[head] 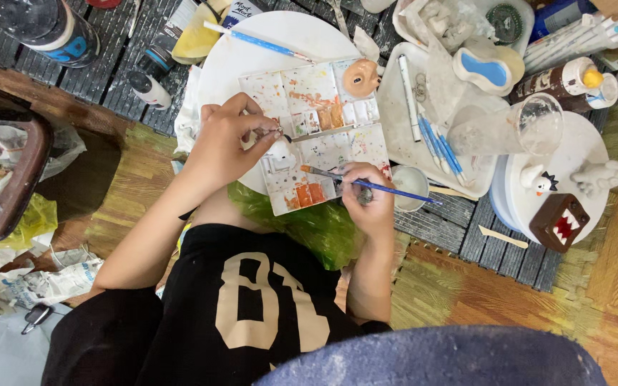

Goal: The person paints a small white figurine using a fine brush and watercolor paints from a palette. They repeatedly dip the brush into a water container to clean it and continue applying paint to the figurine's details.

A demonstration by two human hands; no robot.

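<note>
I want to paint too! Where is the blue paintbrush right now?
In the head view, the thin blue-handled paintbrush is in the right hand, its tip over the paint-splattered white plastic palette, near the small white cup.

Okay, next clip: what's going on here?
A person sits over a paint-spattered white palette on a cluttered work surface. The left hand pinches a small white piece above the palette. The right hand holds a blue-handled brush, its tip near the orange paint wells. More brushes, bottles and small figurines lie to the right.
</note>
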